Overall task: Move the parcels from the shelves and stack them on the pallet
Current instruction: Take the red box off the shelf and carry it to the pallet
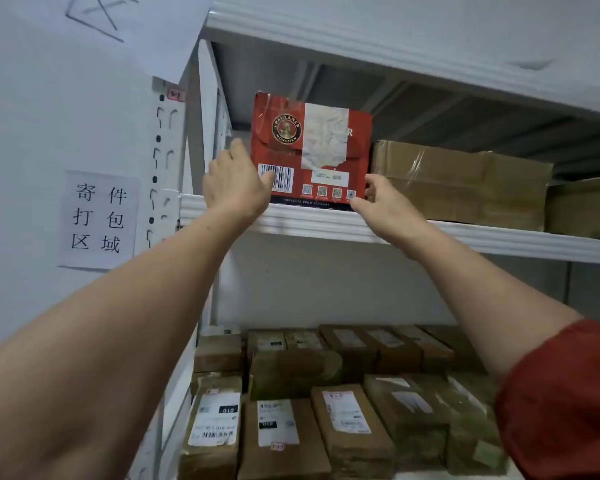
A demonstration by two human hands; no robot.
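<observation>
A red Paulaner beer carton (312, 150) with a torn white patch stands upright at the left end of the upper shelf (326, 225). My left hand (236, 181) holds its left edge, thumb over the barcode on the front and fingers along the left side. My right hand (383, 202) grips the carton's lower right corner, fingers tucked between it and the brown box beside it. The pallet is not in view.
A taped brown cardboard box (465, 181) sits right of the carton, another (586, 209) beyond it. Several labelled brown parcels (326, 393) fill the lower shelf. The shelf upright (163, 161) and a wall sign (99, 220) lie left. Another shelf board (395, 39) hangs close above.
</observation>
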